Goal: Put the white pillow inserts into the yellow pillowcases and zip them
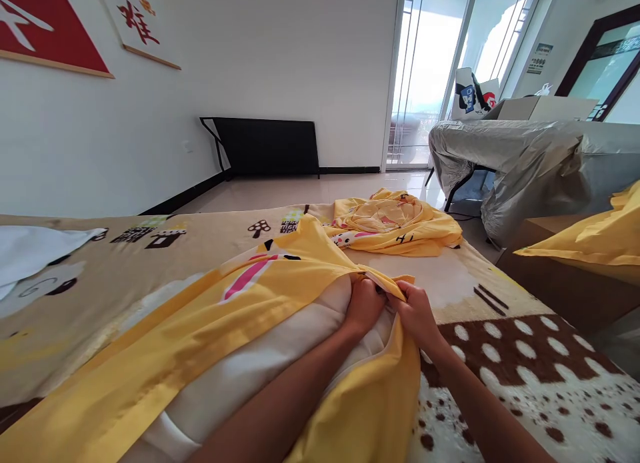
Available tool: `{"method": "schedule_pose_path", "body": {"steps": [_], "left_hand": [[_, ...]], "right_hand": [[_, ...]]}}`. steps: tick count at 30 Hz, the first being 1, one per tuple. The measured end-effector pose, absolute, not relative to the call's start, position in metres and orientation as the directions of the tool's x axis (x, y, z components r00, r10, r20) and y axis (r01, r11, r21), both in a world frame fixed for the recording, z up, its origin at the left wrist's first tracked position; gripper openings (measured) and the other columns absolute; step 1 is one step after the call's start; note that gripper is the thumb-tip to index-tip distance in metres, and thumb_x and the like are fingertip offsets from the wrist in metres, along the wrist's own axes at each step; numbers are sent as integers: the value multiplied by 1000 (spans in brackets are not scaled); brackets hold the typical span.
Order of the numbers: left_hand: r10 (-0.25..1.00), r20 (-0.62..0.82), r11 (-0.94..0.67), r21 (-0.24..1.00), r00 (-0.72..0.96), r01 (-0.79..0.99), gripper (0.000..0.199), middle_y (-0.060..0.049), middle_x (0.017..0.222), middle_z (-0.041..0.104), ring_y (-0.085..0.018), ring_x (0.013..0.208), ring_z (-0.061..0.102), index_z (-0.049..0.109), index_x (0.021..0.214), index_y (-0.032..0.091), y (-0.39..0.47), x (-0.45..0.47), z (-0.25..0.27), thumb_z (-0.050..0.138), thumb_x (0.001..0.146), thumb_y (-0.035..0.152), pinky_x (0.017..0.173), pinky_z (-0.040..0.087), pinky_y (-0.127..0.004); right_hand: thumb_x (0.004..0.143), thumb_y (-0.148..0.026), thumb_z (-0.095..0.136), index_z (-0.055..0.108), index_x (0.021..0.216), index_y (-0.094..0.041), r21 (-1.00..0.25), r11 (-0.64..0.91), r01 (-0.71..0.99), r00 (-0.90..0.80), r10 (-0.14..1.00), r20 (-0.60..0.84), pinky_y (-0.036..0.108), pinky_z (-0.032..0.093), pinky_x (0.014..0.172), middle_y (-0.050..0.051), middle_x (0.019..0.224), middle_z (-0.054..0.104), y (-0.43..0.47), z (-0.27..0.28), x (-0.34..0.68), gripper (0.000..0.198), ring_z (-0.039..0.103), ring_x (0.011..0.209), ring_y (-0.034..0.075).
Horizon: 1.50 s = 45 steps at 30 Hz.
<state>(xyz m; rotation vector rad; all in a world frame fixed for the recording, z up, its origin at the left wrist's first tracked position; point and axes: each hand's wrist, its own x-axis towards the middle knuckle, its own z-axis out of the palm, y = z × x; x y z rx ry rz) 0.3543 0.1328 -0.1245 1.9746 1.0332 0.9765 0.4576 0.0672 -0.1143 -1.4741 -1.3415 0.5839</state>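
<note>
A yellow pillowcase [200, 330] with a pink and black print lies in front of me on the bed. Its opening gapes toward me, and a puffy white pillow [260, 363] shows inside. At the far end of the opening my left hand [367, 305] is closed, its knuckles against the white filling and its fingers on the fabric edge. Just to its right, my right hand [414, 311] pinches the yellow edge between thumb and fingers. Both hands nearly touch. The left fingertips are partly hidden by the cloth.
Behind the pillowcase lies a crumpled yellow printed cloth [395, 220] on the patterned blanket [525, 356]. White fabric [40, 250] is at the left. More yellow cloth [590, 240] rests over a cardboard box [550, 283] at the right. A plastic-covered table [525, 156] stands beyond.
</note>
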Motion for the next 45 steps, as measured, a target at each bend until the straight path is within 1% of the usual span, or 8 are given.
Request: {"method": "schedule_pose_path", "body": {"steps": [8,16,21,23,26,34,41,45], "left_hand": [[820,404,-560,715,407,419,19,-12,85,69,-21,80,60,64,74,12,127,349,-122,48,68,5,76,46,-33],[766,435,-635,631,474,447,16,-7,70,67,-19,66,58,60,61,15,129,348,-124,50,73,11,67,44,-30],[751,459,-655,602,473,456,18,-8,75,68,-19,70,59,60,63,14,129,349,-124,48,76,10,73,44,-31],[749,463,-659,593,474,462,17,-8,76,68,-20,72,60,60,63,15,129,348,-123,49,75,10,74,44,-32],[746,457,-663,584,485,468,17,-7,74,68,-19,70,60,60,64,15,129,348,-123,50,77,13,72,44,-31],[734,473,-680,507,488,530,17,-7,73,65,-20,74,57,57,62,16,133,350,-122,52,77,14,75,41,-33],[667,418,-743,430,617,513,15,-9,98,68,-27,99,57,66,83,19,132,351,-121,52,82,20,92,37,-42],[609,352,-784,404,711,471,24,-9,111,68,-27,109,57,68,100,22,126,348,-117,52,82,20,101,35,-43]], "right_hand": [[74,-34,51,60,61,-16,-889,174,424,186,944,273,24,38,59,0,59,57,67,-110,459,24,49,62,15],[77,-50,56,64,63,-14,-935,162,314,-5,986,169,22,34,51,-1,57,55,63,-102,476,39,45,57,12],[69,-62,61,69,84,-14,-958,174,228,435,862,261,27,44,67,7,81,66,78,-116,497,51,56,73,18],[64,-61,66,68,91,-14,-985,132,110,373,913,164,28,46,68,7,87,68,82,-125,496,54,58,76,19],[65,-59,68,65,81,-15,-998,4,-64,191,982,-8,26,45,57,4,73,67,80,-136,485,48,57,65,17],[61,-49,76,66,79,-15,-966,-38,-258,190,978,-89,29,49,56,6,70,69,75,-137,475,40,61,60,19],[51,-44,80,66,73,-15,-963,6,-268,520,843,-140,29,51,56,6,69,71,95,-165,503,39,64,61,20],[50,-39,79,64,71,-16,-965,-9,-264,527,836,-152,30,52,55,6,68,71,97,-174,511,34,65,62,21]]}}
